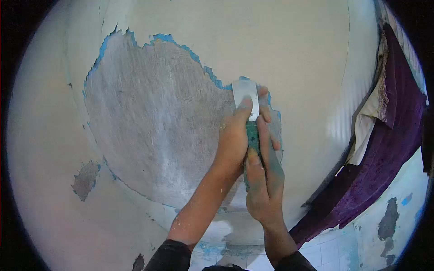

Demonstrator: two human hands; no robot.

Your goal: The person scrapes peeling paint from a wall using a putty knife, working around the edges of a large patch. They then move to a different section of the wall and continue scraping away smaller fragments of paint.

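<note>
Both hands grip a putty knife (252,135) with a green handle and a flat metal blade, held upright against the wall. My left hand (232,142) is closed around it from the left, its thumb pressed on the blade. My right hand (266,185) holds the lower handle, thumb along it; greenish dust coats the skin. The blade's tip meets the upper edge of a bare grey patch (153,117), where blue older paint (219,84) shows along the ragged border. Fingertips appear right of the blade, partly hidden behind the tool.
Cream-painted wall (289,40) surrounds the patch. A smaller bare spot (86,180) lies at lower left. Purple cloth (379,171) hangs diagonally on the right, with a pale cloth (366,126) beside it. White tiles (323,253) show at the bottom, and more peeled spots (388,221) at lower right.
</note>
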